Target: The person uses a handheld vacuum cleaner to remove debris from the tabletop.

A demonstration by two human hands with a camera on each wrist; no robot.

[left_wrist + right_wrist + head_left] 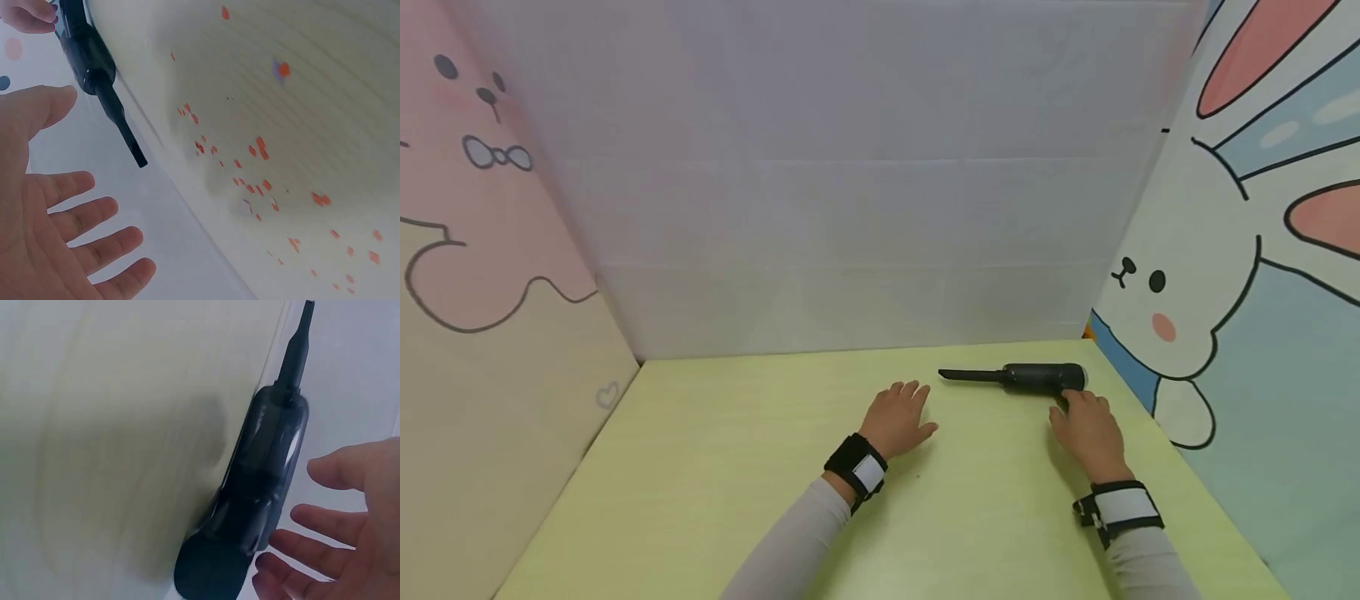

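A black handheld vacuum cleaner (1037, 377) with a long narrow nozzle (972, 375) lies at the far right of the table, its nozzle pointing left. My right hand (1090, 429) reaches to its rear end, the fingertips right at the body and the thumb apart from the fingers. In the right wrist view those fingers (325, 519) are loosely extended beside the vacuum, not wrapped round it. My left hand (895, 419) is over the table left of the nozzle, fingers spread and nothing held. Small red scraps (259, 150) lie scattered on the tabletop in the left wrist view.
The pale yellow table (737, 467) ends at a white back wall (850, 192). A side panel with a rabbit drawing (1195, 275) stands close to the right hand, and a pink and cream panel (497, 275) borders the left side.
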